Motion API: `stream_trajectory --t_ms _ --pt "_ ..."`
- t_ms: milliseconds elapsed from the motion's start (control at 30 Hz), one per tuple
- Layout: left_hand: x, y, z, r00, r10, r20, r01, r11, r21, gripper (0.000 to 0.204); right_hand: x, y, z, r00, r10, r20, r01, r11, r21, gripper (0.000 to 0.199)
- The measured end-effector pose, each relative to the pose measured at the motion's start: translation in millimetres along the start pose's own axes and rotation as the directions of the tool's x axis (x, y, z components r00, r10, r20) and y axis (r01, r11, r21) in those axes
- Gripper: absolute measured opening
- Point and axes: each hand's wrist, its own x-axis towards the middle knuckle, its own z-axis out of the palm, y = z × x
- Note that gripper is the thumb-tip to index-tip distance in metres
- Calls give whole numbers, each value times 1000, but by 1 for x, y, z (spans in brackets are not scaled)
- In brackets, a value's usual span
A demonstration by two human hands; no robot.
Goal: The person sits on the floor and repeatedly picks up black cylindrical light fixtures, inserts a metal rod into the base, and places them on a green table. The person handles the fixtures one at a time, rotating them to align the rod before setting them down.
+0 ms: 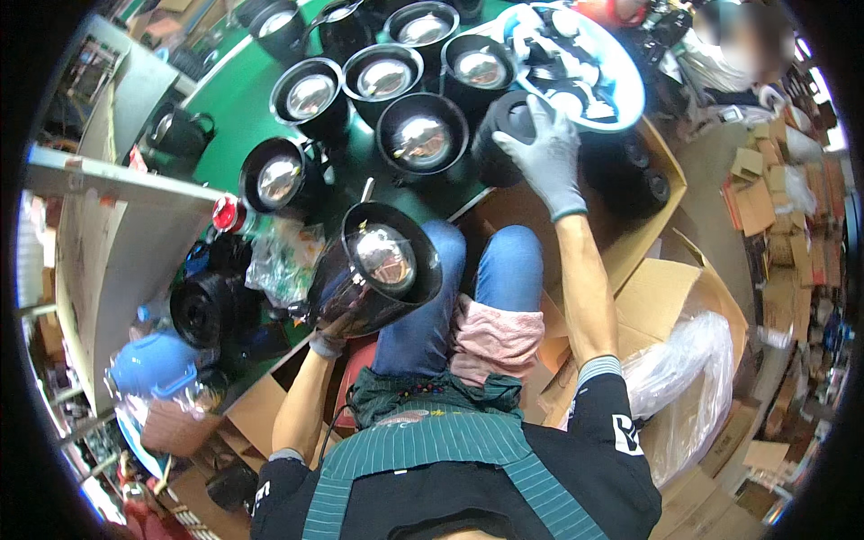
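My left hand [328, 345], gloved in grey, holds a glossy black jug-shaped vessel [328, 292] from below, over my left thigh. Its wide mouth tilts up and shows a shiny metal inside; most of the fingers are hidden behind it. To the right, my right hand [549, 157], also gloved, grips a dark cylindrical part [504, 153] from above, with thumb and fingers curved over its top. That part is at the table edge, beside a standing black vessel [422, 135] with the same mirror-like inside. Several more such vessels [309, 93] stand behind it.
A light-blue basin [634, 90] of black and white parts sits at the back right. Beneath my right arm, an open cardboard box [670, 184] holds dark round parts. Crumpled clear plastic [286, 256] lies on the green table [236, 108] left of my knees; a blue container [155, 362] is farther left.
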Motion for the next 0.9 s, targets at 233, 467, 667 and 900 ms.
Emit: stream_trajectory --t_ms 233,467,667,900 --pt "0 2 12 997 -42 66 40 999 26 40 -37 -40 -39 973 59 -223 22 938 346 74" --pt "12 14 43 972 -119 205 85 983 165 39 -153 -132 -98 952 -195 238 -154 367 917 91" --pt "-4 30 64 918 -223 328 107 936 336 39 -186 -127 -112 946 -291 140 -44 312 949 102" --pt "-12 33 76 879 -257 402 38 877 479 39 -205 -118 -124 944 -314 105 4 329 944 101"
